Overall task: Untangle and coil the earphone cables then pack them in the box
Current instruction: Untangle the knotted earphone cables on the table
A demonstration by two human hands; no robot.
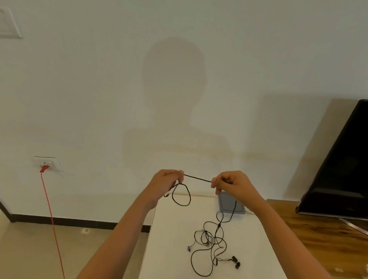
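The left hand [166,183] and the right hand [230,184] are raised side by side, each with its fingers curled in a pinch on a black earphone cable [197,178]. The short run between them is pulled taut and lies almost level, left to right, dipping slightly toward the right hand. Under the left hand hangs a loop [182,195], probably the first turn of a coil, though the fingers hide how it is gathered. From the right hand the cable drops to a loose tangle [210,245] on the white table [171,237], with earbuds [235,261] at its near side. The cord looks light, thin and limp. It should take whatever shape it is given and snag readily on itself, so it is best held on the cord close to a knot, not tugged by the buds. The grey box [228,205] sits at the table's far edge, just beyond the right wrist. Farther right a television [353,163] stands on a wooden cabinet [325,234].
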